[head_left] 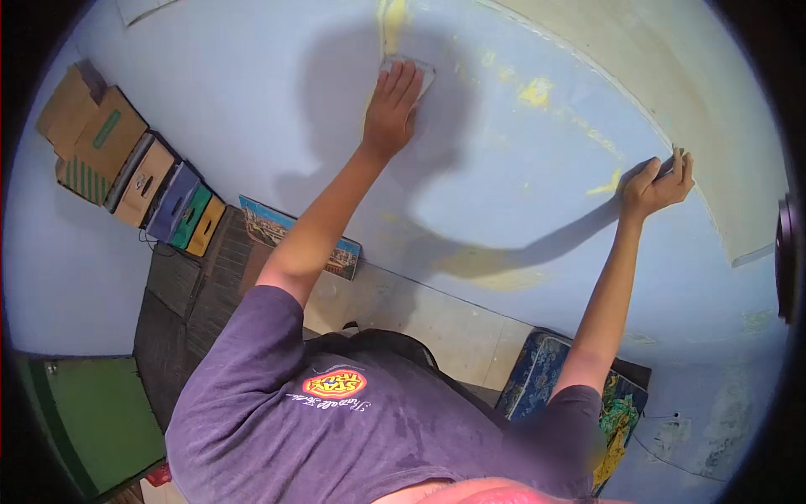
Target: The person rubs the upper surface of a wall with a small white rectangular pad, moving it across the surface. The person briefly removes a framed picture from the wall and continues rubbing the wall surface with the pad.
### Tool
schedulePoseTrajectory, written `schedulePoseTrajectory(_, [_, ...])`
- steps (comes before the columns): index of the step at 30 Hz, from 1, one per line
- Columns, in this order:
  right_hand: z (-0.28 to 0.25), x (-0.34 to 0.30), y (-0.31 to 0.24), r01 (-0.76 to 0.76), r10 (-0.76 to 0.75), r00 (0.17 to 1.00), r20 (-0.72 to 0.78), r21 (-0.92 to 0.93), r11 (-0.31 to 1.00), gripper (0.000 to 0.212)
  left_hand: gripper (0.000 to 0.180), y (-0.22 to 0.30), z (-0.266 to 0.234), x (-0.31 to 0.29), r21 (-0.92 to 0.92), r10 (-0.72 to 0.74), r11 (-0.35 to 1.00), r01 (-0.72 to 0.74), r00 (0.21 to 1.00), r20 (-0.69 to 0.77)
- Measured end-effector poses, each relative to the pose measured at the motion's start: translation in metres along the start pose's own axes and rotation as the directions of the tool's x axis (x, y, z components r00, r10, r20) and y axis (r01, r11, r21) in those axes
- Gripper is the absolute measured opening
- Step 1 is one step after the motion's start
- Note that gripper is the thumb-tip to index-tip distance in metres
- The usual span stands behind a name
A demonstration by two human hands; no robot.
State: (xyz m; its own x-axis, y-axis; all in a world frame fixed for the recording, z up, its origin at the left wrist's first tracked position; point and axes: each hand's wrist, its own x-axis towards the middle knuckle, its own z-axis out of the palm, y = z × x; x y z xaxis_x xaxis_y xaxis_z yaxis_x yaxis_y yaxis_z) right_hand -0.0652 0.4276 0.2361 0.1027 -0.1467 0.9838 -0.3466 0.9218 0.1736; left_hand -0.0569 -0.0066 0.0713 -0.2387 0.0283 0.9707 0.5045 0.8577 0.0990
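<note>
Two-handed at the blue wall (243,92), with the fingers (404,82) of the left hand (388,126) nearly straight, close together and laid over a pale flat piece (428,80) at upper centre of the frame. Holds that piece more by pressing it to the wall than by pinching. Farther right in the frame, has the fingers of the right hand (657,190) part-bent and a little spread at the edge of a cream panel (722,101); cannot tell whether gripping something thin there or only bracing.

Looks like a rubbing or smoothing step, to judge by the flat hold and the yellow patches (535,92) scattered at upper centre and right. Probably calls next for a stroke with even pressure along the yellow streak (393,18) just above the left hand, with the piece flat so as not to gouge.

Farther out, wears a dark T-shirt (420,445) at lower centre. To be seen at left: a cardboard box (91,155) beside coloured drawers (173,202), and a city picture (267,220) near the left arm (315,220). At lower left, a green panel (105,424).
</note>
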Motion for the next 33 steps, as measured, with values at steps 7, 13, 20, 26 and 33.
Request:
schedulePoseTrajectory(7, [0.008, -0.005, -0.001, -0.02, 0.021, 0.999, -0.034, 0.01, 1.0, 0.049, 0.054, 0.006, -0.016, -0.045, -0.062, -0.093, 0.993, 0.102, 0.987, 0.13])
schedulePoseTrajectory(13, [0.005, -0.009, 0.005, 0.005, -0.006, 1.0, -0.016, -0.038, 0.999, 0.048, 0.053, 0.021, -0.039, -0.017, -0.067, -0.18, 0.982, 0.175, 0.982, -0.064])
schedulePoseTrajectory(20, [0.005, -0.004, 0.001, 0.047, -0.048, 0.999, -0.025, -0.036, 0.998, 0.046, 0.053, -0.02, -0.061, 0.11, 0.23, 0.033, 0.973, -0.015, 0.997, -0.074])
schedulePoseTrajectory(26, [0.006, -0.01, 0.002, 0.016, -0.019, 0.999, -0.043, -0.06, 0.998, 0.046, 0.05, -0.022, -0.029, 0.085, 0.172, 0.079, 0.983, -0.058, 0.99, -0.116])
schedulePoseTrajectory(33, [0.006, -0.007, 0.005, 0.031, -0.033, 0.999, -0.042, -0.038, 0.999, 0.045, 0.053, -0.007, -0.029, -0.027, 0.178, -0.081, 0.983, 0.053, 0.985, 0.153])
